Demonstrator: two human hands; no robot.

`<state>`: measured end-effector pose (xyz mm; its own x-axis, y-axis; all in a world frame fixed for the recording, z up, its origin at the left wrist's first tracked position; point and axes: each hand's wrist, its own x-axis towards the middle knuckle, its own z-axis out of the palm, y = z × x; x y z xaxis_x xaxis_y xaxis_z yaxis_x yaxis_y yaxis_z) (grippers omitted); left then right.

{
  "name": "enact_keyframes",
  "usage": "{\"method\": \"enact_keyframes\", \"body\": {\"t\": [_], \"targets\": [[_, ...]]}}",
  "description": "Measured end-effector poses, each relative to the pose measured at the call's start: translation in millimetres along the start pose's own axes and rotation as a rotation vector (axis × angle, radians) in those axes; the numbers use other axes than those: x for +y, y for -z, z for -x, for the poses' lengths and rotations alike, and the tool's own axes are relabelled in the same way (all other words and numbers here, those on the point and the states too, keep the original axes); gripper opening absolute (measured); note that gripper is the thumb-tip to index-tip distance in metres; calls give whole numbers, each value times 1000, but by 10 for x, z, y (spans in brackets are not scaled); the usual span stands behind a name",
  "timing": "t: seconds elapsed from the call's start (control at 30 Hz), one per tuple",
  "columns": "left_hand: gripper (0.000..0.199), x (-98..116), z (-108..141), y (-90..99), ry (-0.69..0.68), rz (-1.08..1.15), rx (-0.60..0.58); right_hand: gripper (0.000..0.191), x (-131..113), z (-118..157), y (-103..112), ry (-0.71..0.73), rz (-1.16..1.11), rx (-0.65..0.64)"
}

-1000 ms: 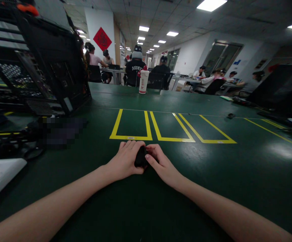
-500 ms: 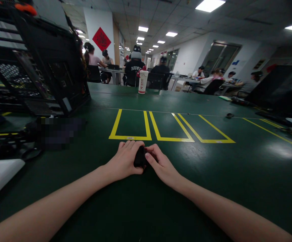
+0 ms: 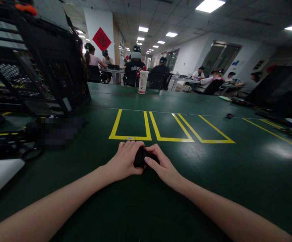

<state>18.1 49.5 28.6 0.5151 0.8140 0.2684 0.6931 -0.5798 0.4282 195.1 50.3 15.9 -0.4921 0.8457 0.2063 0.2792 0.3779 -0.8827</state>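
Note:
A small black object (image 3: 139,157) is held just in front of the yellow tape outlines on the green table. My left hand (image 3: 126,160) is wrapped round its left side, thumb below and fingers above. On its right side, my right hand (image 3: 162,165) grips a dark part of it between thumb and fingers. The hands almost touch, and they cover much of the object, so its exact shape is hard to make out.
Yellow tape outlines (image 3: 130,138) mark the green table (image 3: 105,208). A white cup (image 3: 142,81) stands at the far edge. A black computer case (image 3: 67,74) and cables are at left, beside a white object (image 3: 0,174). Dark equipment (image 3: 282,90) stands right. Several people sit beyond.
The fingers of my right hand have shifted slightly, and more of the black part shows between its thumb and fingers. My left hand has kept its place.

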Motion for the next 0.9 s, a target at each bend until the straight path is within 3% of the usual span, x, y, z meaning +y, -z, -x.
{"method": "enact_keyframes", "body": {"t": [0.33,0.67,0.9], "targets": [[53,-8,-1,-29,9,2,7,24,4,-10,-11,-74,-9,-6],[53,-18,-3,-45,21,0,20,14,18,-18,-11,-30,-66,11],[54,-19,-18,-63,44,-9,28,24,20,-24,-5,-54,-29,-7]]}}
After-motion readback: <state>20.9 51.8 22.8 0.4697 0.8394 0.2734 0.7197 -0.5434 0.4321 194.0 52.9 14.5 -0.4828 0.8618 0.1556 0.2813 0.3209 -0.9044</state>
